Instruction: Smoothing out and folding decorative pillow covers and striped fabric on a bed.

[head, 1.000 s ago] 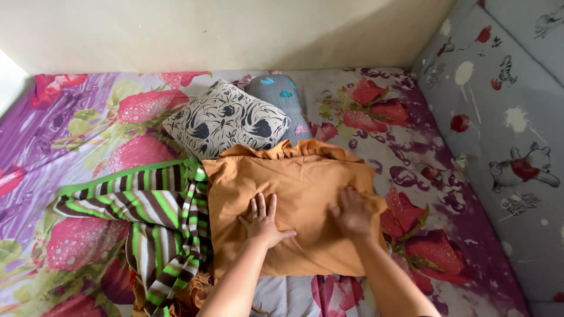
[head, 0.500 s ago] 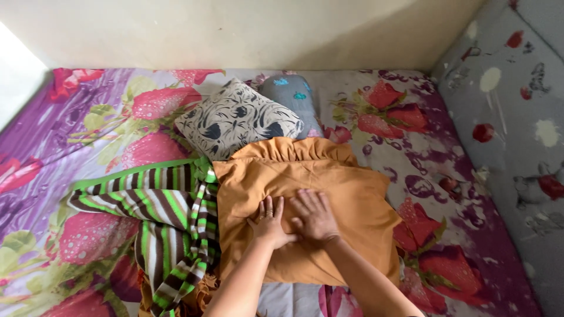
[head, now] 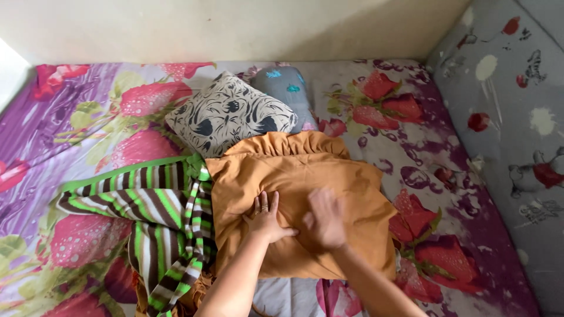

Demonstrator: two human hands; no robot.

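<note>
Pressing down on an orange pillow [head: 299, 202], both hands lie flat in the head view, the only view there is. The left hand [head: 267, 218] rests palm down with fingers spread, gripping nothing. The right hand [head: 324, 218] is blurred, but also looks open and flat on the fabric, just beside the left.

The orange pillow lies on the bed [head: 76, 105], its ruffled edge toward the wall, touching a patterned pillow [head: 229, 120] behind it and a striped cloth [head: 158, 217] at its left side. A grey bolster [head: 285, 91] lies behind the patterned pillow.

By its look the orange pillow is soft and light; it will sag and fold if lifted from one point. Its case seems loose and may slide over the filling, so the corners or two opposite edges look like the surest places to hold.

Count: three pillows with the bolster, one striped cloth, two hands.
</note>
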